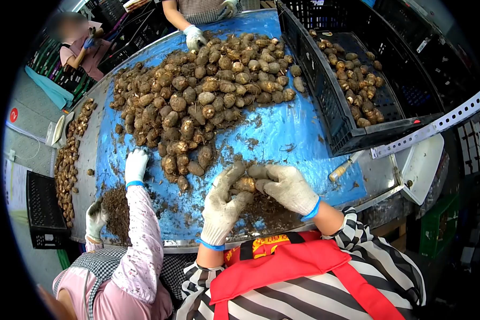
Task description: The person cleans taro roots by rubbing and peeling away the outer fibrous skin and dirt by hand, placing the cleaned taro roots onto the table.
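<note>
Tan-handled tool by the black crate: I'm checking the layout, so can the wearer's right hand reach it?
Probably yes: only blue sheet lies between the right hand and the tan-handled tool, though that hand is busy at a tuber.

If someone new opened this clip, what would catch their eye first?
Most likely the big heap of brown tubers on the blue sheet, filling the middle. Just below it, the wearer's gloved left hand and right hand meet around one tuber. At upper right, a black crate holds more.

1 head view, seemingly edge-warped, looks forward and down from close over a table (85,202).
</note>
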A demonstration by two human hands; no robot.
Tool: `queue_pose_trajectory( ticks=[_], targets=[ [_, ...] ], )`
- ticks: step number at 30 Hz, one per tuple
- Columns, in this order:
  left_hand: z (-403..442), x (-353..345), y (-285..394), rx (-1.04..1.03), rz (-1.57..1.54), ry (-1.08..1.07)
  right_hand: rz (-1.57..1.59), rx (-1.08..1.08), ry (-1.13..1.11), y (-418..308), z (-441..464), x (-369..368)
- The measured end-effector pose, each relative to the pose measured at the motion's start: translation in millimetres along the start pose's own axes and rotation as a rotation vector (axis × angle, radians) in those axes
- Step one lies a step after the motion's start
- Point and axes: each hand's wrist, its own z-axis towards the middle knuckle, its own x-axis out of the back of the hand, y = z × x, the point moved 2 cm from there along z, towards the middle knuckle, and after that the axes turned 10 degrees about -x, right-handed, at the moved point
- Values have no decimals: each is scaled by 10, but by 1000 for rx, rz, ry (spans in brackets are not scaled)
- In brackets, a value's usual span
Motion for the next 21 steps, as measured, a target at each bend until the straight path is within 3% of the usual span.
queue_pose_trajectory(
  ticks=[5, 8, 11, 13, 17, 18, 21],
  targets=[
    [-30, -21, -58, -120, 226, 2, -101, -18, 107, 45, 16, -71],
    [-21, -83, -54, -165, 261, 92, -145, 132, 239, 46, 32, -129],
    [8, -49, -189, -152, 193, 242, -255, 298, 112, 23, 31, -119],
    [79, 30, -117, -73, 20, 333, -360, 271, -125, 19, -29, -161],
    [97, 70, 41, -43, -246, 340, -423, 146, -45, 59, 27, -83],
    [87, 64, 73, -18, -233, 317, -203, 122, -45, 39, 45, -57],
    [71, -15, 138, -91, -196, 284, -7, -7, 31, -152, 36, 6]
  ],
)
